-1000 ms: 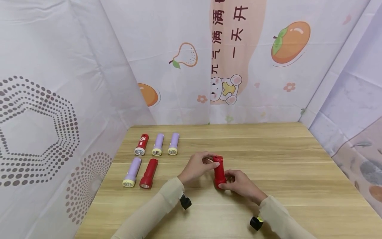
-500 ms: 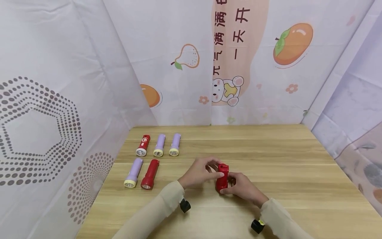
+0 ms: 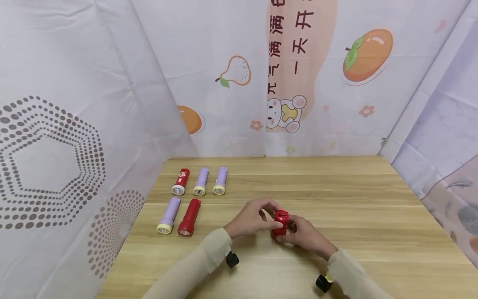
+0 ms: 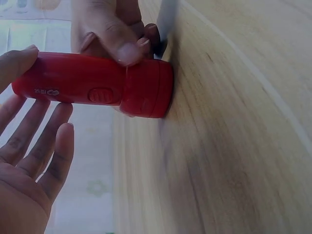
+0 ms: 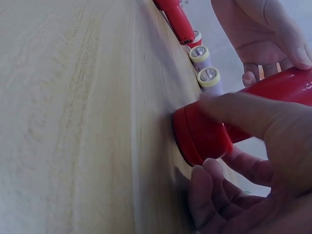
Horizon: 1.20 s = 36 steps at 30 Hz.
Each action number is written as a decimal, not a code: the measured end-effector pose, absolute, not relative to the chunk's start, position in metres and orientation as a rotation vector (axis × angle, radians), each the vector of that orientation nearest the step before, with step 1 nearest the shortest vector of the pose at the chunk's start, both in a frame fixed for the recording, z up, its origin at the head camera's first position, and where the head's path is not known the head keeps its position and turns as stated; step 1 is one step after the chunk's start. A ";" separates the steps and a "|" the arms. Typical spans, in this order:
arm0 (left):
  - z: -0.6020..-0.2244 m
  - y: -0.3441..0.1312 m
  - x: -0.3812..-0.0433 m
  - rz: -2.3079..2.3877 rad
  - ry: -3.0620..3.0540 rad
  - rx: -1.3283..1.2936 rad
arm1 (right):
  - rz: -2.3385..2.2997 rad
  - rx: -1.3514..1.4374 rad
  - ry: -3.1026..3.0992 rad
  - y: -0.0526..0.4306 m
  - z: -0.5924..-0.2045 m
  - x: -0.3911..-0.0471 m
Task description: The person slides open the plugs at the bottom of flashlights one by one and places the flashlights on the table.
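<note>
A red flashlight (image 3: 282, 216) stands head-down on the wooden table between both hands, its tail end toward the head camera. My left hand (image 3: 254, 218) pinches the upper end of its barrel between thumb and fingertips. Lower down, the thumb and fingers of my right hand (image 3: 308, 237) grip it by the wide head. A ridged switch and a small white print show on the flashlight (image 4: 78, 80) in the left wrist view. From the right wrist, the flashlight's head (image 5: 187, 131) appears right at the tabletop, lens hidden.
Left on the wooden table (image 3: 336, 199) lie several flashlights in two rows. Behind are a red one with a white head (image 3: 181, 181) and two purple ones (image 3: 201, 180); nearer are a purple one (image 3: 169, 215) and a red one (image 3: 189, 216). Printed curtains (image 3: 224, 124) enclose the table.
The flashlight has tilted from leaning away to more upright, its tail end coming nearer the head camera. Both hands have stayed on it, shifting slightly right. The view has shifted a little.
</note>
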State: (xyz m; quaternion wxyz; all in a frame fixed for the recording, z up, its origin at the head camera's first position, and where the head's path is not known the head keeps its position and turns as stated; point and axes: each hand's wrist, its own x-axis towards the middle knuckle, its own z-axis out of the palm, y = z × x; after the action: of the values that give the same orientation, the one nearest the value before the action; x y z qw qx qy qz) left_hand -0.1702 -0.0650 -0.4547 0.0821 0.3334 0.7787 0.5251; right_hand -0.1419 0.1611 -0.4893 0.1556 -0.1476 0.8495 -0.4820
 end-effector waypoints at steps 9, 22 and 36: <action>-0.458 -0.067 -0.169 1.595 2.263 0.932 | -1.503 -0.311 2.317 0.163 -0.490 -0.139; -0.455 -0.063 -0.170 1.643 2.183 0.761 | -1.537 -0.232 2.311 0.163 -0.493 -0.135; -0.455 -0.064 -0.171 1.656 2.149 0.814 | -1.546 -0.201 2.301 0.161 -0.493 -0.136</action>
State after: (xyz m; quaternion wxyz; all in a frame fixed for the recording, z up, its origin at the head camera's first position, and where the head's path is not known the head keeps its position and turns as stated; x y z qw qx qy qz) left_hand -0.1713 -0.0641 -0.4546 0.1538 0.2838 0.7497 0.5777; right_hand -0.1355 0.1608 -0.4929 0.1803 -0.0713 0.8143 -0.5471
